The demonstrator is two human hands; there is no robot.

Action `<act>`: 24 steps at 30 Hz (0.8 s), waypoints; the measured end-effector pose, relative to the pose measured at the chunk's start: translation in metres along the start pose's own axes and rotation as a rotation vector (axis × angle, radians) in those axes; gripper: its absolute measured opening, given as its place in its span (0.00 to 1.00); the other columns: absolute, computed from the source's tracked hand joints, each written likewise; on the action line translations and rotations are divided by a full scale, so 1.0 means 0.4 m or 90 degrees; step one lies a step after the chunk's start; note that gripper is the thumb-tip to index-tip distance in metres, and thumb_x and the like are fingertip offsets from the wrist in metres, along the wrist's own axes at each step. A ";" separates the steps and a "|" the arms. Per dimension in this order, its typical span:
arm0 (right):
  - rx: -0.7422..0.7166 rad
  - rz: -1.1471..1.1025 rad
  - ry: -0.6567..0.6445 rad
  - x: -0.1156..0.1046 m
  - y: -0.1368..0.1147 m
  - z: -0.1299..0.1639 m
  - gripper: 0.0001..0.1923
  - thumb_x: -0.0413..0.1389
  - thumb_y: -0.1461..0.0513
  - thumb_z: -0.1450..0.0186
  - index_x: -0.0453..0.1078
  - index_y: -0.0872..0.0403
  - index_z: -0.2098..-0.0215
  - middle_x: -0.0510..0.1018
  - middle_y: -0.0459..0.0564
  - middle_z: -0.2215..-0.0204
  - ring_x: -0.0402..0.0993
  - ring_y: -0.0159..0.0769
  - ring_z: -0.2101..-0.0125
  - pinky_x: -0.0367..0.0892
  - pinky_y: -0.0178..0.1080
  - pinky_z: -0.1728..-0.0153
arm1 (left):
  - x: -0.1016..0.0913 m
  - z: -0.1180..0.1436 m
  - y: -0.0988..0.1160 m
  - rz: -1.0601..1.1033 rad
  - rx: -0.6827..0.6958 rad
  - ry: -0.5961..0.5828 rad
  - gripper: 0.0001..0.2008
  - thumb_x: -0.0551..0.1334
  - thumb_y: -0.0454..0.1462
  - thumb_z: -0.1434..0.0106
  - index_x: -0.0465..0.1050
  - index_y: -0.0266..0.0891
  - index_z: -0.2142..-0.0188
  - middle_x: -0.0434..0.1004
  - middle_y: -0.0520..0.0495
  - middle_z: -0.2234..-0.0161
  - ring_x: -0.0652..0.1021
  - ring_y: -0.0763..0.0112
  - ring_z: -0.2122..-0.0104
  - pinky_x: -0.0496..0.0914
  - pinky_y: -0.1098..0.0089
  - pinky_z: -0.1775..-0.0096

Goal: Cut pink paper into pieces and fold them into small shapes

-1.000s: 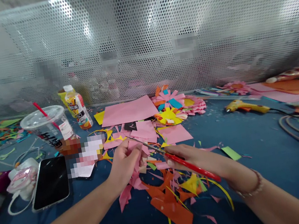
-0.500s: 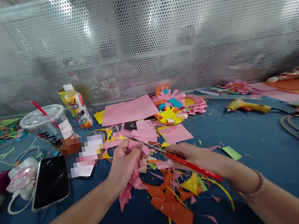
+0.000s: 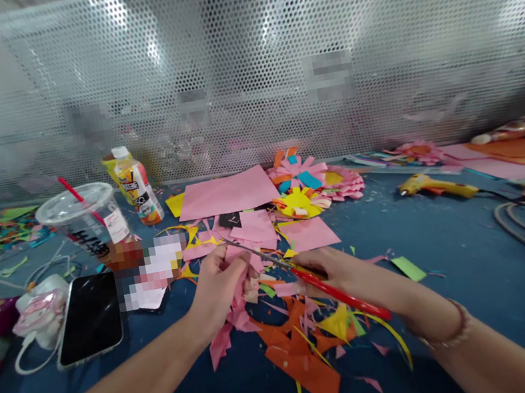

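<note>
Bright overhead glare, blurred, warped edges

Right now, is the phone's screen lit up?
No, the phone lies flat on the blue table with a dark, black screen, left of the left hand.

bottle (image 3: 137,186) label, lettering too blurred

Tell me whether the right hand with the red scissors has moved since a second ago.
No. The right hand holds the red scissors in the same spot relative to the pink sheet just beyond it; only the camera shifted slightly.
</note>
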State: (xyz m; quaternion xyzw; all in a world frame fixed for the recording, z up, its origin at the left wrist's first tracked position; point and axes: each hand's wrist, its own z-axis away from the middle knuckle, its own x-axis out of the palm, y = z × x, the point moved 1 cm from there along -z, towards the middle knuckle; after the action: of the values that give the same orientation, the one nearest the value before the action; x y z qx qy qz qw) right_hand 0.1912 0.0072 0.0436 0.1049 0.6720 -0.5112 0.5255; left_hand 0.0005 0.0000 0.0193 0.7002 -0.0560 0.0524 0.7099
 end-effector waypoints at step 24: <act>-0.032 -0.009 0.002 0.001 -0.020 0.013 0.21 0.43 0.48 0.38 0.67 0.54 0.61 0.74 0.52 0.66 0.69 0.40 0.63 0.64 0.38 0.62 | 0.001 -0.001 -0.004 -0.006 0.016 0.012 0.09 0.58 0.40 0.47 0.60 0.37 0.76 0.69 0.54 0.83 0.66 0.81 0.88 0.60 0.77 0.84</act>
State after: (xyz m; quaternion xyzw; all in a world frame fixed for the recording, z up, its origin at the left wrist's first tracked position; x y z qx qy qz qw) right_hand 0.1886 -0.0009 0.0483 0.0878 0.6860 -0.4975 0.5236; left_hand 0.0010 0.0003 0.0176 0.7085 -0.0454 0.0562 0.7020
